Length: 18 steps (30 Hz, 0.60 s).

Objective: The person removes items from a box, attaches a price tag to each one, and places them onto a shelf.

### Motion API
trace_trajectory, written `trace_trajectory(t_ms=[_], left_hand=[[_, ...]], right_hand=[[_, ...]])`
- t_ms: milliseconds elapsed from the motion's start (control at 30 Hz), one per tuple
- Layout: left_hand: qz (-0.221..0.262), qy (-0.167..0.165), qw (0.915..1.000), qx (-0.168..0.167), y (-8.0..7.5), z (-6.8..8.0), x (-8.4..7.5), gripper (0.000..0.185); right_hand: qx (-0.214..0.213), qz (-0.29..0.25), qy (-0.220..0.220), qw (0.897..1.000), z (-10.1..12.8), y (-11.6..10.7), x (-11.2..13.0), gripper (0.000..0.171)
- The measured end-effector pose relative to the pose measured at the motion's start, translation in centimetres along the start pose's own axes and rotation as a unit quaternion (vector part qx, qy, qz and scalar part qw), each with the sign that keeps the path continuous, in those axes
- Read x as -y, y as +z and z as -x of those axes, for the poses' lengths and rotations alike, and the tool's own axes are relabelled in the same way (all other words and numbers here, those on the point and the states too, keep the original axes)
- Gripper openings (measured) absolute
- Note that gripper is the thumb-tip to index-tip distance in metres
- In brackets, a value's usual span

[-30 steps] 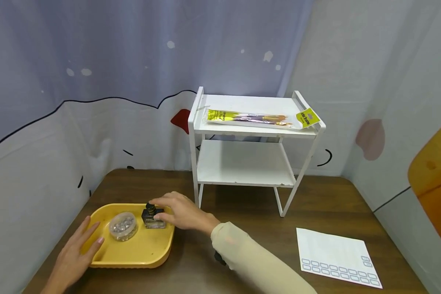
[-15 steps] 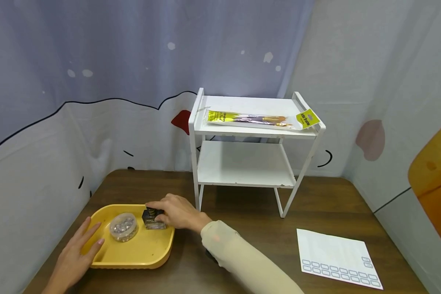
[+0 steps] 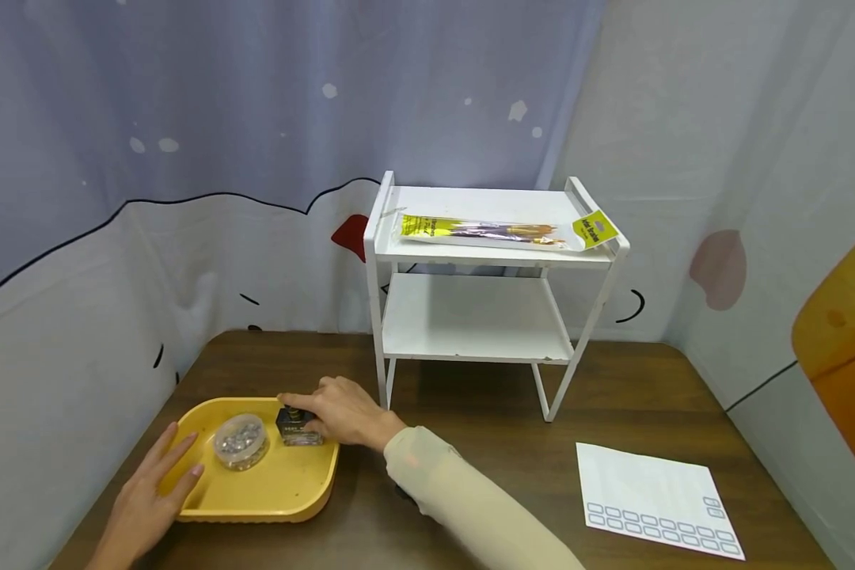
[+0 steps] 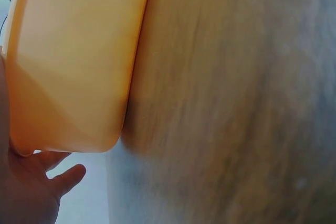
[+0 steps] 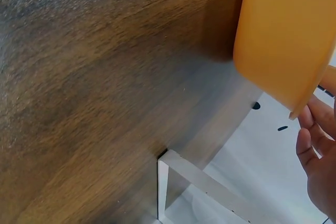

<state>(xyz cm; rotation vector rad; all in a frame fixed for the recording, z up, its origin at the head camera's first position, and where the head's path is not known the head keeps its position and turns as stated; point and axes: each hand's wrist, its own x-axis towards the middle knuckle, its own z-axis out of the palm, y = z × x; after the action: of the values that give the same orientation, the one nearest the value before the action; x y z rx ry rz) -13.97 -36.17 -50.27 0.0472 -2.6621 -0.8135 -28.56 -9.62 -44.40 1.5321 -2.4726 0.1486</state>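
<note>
A yellow tray (image 3: 271, 487) sits at the front left of the table. Inside it stands a small square perfume bottle (image 3: 295, 432), dark above and clear glass at its base. My right hand (image 3: 343, 412) reaches over the tray's right rim and grips the bottle, index finger across the cap and thumb low on its right side. Left of the bottle lies a clear round container (image 3: 240, 441) filled with small silvery pieces. My left hand (image 3: 142, 497) rests at the tray's left rim with its fingers spread. Both wrist views mostly show the tray's outer wall (image 4: 79, 66).
Behind the tray and to the right stands a white two-tier shelf (image 3: 477, 317). A pack of artist brushes (image 3: 499, 231) lies on its top tier. A white sheet with printed boxes (image 3: 648, 491) is at the table's right. A patterned curtain (image 3: 256, 119) hangs behind.
My right hand has shifted slightly left and its fingers have closed in over the bottle's cap and side. The left hand keeps its place at the tray's rim.
</note>
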Motion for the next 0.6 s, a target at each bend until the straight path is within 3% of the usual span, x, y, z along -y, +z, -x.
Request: trace_trajectory(t_ms=[200,367,600], left_hand=[[-0.001,-0.007,1.0,0.002,-0.07,0.11,-0.12,0.051],[-0.002,-0.003,1.0,-0.003,-0.02,-0.03,-0.23,0.051],[-0.011,-0.009,0.9999,-0.003,-0.02,0.0,-0.46,0.051]], right_hand=[[0.004,0.024,0.003,1.0,-0.18,0.29,0.24,0.058],[0.017,-0.006,0.022,1.0,-0.19,0.49,0.24,0.055],[-0.001,-0.038,0.027,0.999,0.14,0.35,-0.03,0.053]])
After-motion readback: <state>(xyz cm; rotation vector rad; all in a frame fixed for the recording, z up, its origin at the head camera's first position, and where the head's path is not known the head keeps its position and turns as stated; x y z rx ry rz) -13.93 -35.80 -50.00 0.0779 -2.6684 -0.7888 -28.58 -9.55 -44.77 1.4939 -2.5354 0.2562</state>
